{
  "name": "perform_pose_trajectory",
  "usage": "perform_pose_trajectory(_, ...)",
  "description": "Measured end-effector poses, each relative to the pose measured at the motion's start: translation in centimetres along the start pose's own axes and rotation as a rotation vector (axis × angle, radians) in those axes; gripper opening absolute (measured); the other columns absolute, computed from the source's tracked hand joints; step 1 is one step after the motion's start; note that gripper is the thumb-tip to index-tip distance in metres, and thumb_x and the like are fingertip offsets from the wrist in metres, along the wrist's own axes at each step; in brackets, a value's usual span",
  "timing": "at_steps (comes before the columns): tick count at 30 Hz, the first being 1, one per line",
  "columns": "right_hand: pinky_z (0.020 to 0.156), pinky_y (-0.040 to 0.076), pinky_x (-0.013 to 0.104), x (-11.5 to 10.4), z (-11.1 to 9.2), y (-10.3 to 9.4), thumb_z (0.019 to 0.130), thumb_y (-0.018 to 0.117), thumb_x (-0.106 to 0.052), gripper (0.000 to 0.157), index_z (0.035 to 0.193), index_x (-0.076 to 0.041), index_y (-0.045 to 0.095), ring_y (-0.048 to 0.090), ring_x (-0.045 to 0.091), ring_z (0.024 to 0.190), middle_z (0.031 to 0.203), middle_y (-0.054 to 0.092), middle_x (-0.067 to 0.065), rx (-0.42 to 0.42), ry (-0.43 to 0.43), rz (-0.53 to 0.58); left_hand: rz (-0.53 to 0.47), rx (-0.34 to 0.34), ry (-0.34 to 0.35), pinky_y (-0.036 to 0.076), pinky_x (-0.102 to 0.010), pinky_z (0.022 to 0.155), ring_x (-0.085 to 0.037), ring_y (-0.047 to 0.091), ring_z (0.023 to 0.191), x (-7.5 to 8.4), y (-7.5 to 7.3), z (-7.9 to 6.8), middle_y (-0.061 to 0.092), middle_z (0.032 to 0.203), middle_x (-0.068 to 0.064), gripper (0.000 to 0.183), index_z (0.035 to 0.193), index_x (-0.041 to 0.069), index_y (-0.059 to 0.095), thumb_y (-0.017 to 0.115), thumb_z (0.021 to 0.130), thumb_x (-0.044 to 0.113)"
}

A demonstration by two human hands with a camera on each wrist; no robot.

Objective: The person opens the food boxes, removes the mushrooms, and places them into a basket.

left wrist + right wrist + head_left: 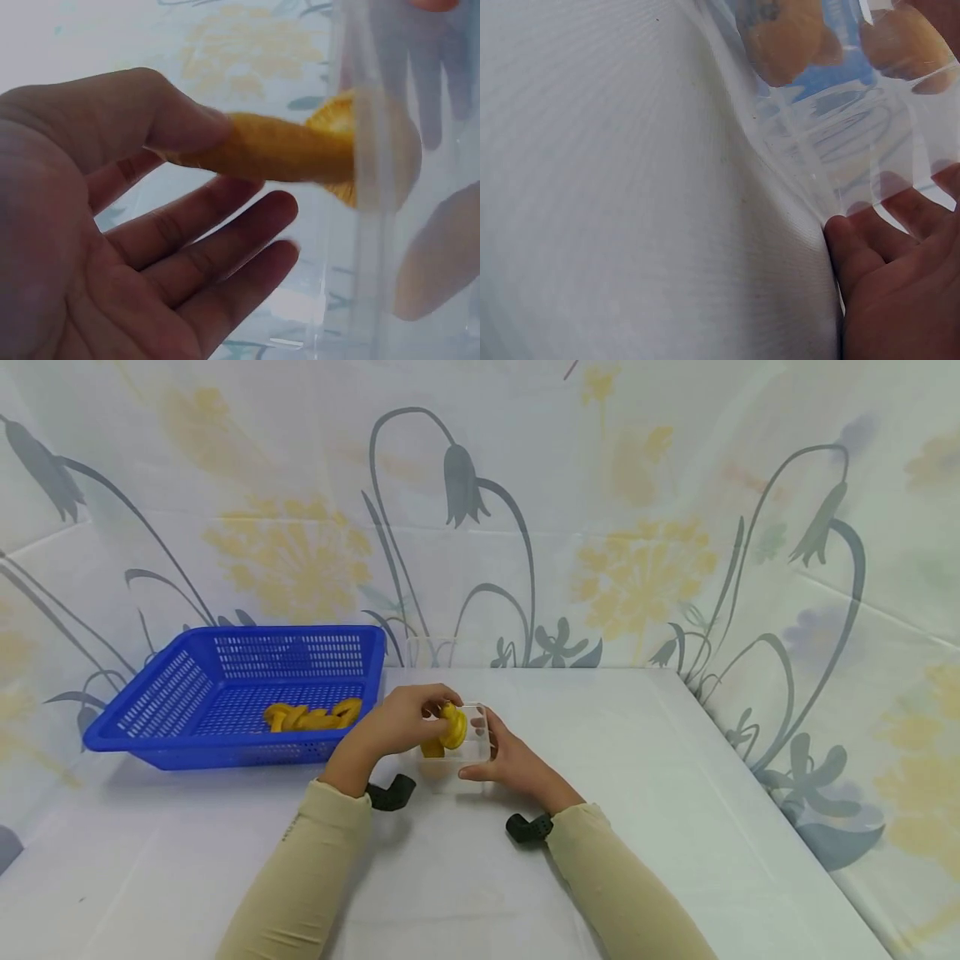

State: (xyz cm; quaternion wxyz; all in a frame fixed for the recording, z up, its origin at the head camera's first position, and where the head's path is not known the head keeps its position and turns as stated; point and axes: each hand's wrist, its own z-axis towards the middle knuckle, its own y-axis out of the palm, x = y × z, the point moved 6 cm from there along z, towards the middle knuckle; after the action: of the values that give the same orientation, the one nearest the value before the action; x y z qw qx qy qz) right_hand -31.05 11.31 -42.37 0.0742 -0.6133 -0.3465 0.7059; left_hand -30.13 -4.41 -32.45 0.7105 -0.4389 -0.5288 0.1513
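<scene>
Between thumb and fingers, my left hand [397,720] pinches a yellow mushroom [454,725] by its stem. In the left wrist view the gilled cap of the mushroom [259,146] points right, partly seen through a clear wall; the other fingers extend loosely below. My right hand [517,764] holds the right side of a clear plastic box [474,752], thumb near its front edge. Another yellow piece [432,748] shows at the box's left. Through the clear box [847,150], the right wrist view shows two orange-brown shapes; whether both are inside I cannot tell.
A blue perforated basket [225,743] stands at the left of the white table [675,860], holding several yellow mushrooms [311,718]. Behind the table hangs a flower-patterned cloth [465,568]. Both wrists wear black devices [528,828].
</scene>
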Motion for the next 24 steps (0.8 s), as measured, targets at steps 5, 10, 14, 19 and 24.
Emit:
perform_pose_trajectory(5,0.106,0.035,0.043,0.0,0.1,0.0,0.068,0.076,-0.043,0.104,0.143,-0.039,0.005,0.034,0.018,0.133,0.143,0.032,-0.012,-0.005,0.002,0.008,-0.05,0.025,0.031,0.049,-0.038,0.091,-0.021,0.058,0.106,-0.3,-0.9,-0.2,0.06,0.113,0.0,0.033,0.122,0.028,0.054,0.055,0.089,0.026)
perform_pose_trajectory(10,0.106,0.035,0.043,0.1,0.2,0.1,0.068,0.076,-0.043,0.105,0.144,-0.037,0.004,0.033,0.019,0.134,0.144,0.032,-0.01,-0.005,-0.006,0.002,-0.104,0.093,0.021,0.049,-0.038,0.092,-0.021,0.057,0.109,-0.6,-1.8,-0.4,0.059,0.117,0.0,0.035,0.124,0.026,0.054,0.056,0.089,0.025)
perform_pose_trajectory(14,0.106,0.035,0.044,0.1,0.1,0.0,0.069,0.077,-0.04,0.105,0.145,-0.033,0.004,0.033,0.02,0.134,0.144,0.032,-0.008,-0.002,-0.015,0.012,-0.145,0.14,-0.023,0.05,-0.039,0.09,-0.023,0.056,0.112,-0.9,-2.6,-0.7,0.057,0.121,0.001,0.036,0.123,0.026,0.055,0.057,0.088,0.023)
perform_pose_trajectory(19,0.107,0.034,0.042,0.2,0.1,0.1,0.069,0.077,-0.039,0.107,0.146,-0.032,0.003,0.033,0.016,0.134,0.144,0.031,-0.01,-0.003,-0.015,0.018,-0.174,0.185,-0.064,0.048,-0.041,0.093,-0.023,0.055,0.113,-1.6,-3.9,-1.2,0.055,0.124,0.0,0.036,0.123,0.027,0.055,0.057,0.088,0.021)
perform_pose_trajectory(24,0.107,0.034,0.042,0.1,0.2,0.0,0.068,0.077,-0.039,0.109,0.146,-0.03,0.002,0.033,0.015,0.134,0.145,0.029,-0.009,-0.012,-0.033,0.022,-0.192,0.226,-0.088,0.047,-0.042,0.094,-0.024,0.055,0.114,-2.3,-5.3,-1.9,0.053,0.125,-0.002,0.034,0.122,0.025,0.054,0.056,0.088,0.019)
